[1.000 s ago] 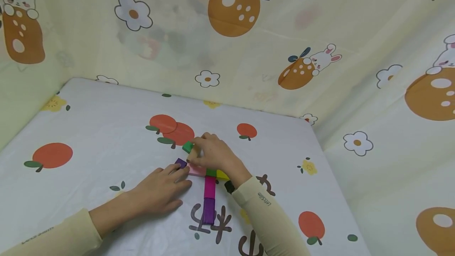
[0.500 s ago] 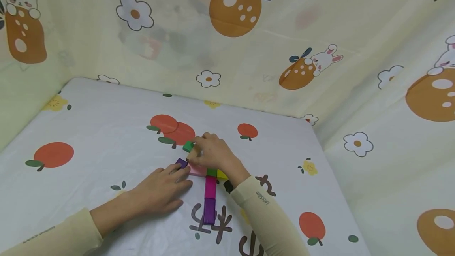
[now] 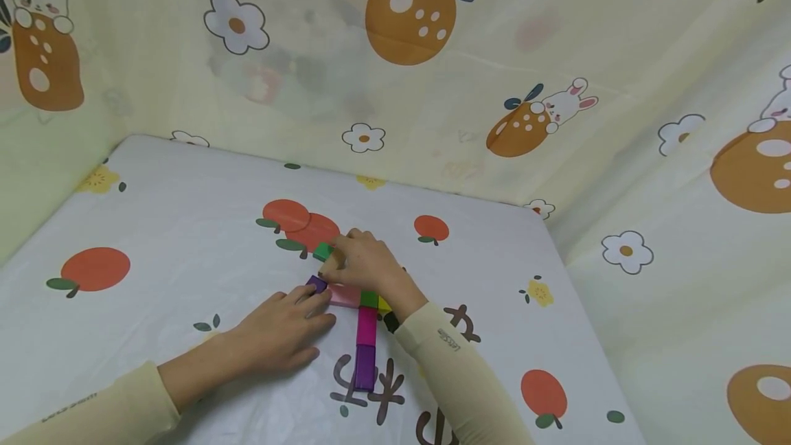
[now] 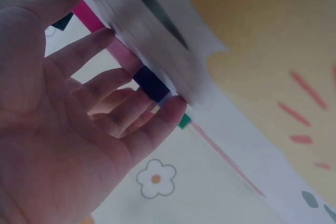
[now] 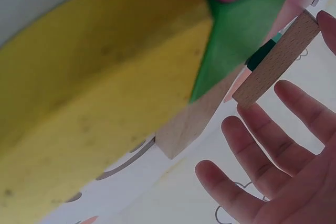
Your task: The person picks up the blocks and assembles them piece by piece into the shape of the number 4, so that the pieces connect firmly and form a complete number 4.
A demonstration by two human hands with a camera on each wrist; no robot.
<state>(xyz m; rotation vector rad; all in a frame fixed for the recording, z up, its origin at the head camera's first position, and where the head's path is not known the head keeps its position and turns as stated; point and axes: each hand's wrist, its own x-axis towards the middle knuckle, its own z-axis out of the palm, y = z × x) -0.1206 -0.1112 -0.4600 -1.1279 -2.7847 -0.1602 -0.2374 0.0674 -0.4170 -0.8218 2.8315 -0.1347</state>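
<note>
My right hand (image 3: pixel 371 266) pinches a plain wooden block (image 5: pixel 278 59) between thumb and fingertips, its far end close to a small green block (image 3: pixel 322 251). Just below the wooden block sits a dark purple block (image 3: pixel 316 284). My left hand (image 3: pixel 284 332) rests on the table with fingers loosely spread, fingertips right at the purple block and the end of a pink block (image 3: pixel 344 295). The pink block meets a green block (image 3: pixel 369 299), with a yellow block (image 3: pixel 384 305) on its other side, partly hidden by my right forearm.
A magenta block (image 3: pixel 367 325) and a longer purple block (image 3: pixel 365 368) run from the green one toward me in a line. Another wooden block (image 5: pixel 184 124) lies beside the yellow one. A printed white cloth (image 3: pixel 204 225) covers the table; patterned curtains (image 3: pixel 296 88) hang around it.
My right hand has shifted slightly left with the wooden block, and the small green block has moved a little left too. My left hand stays in place.
</note>
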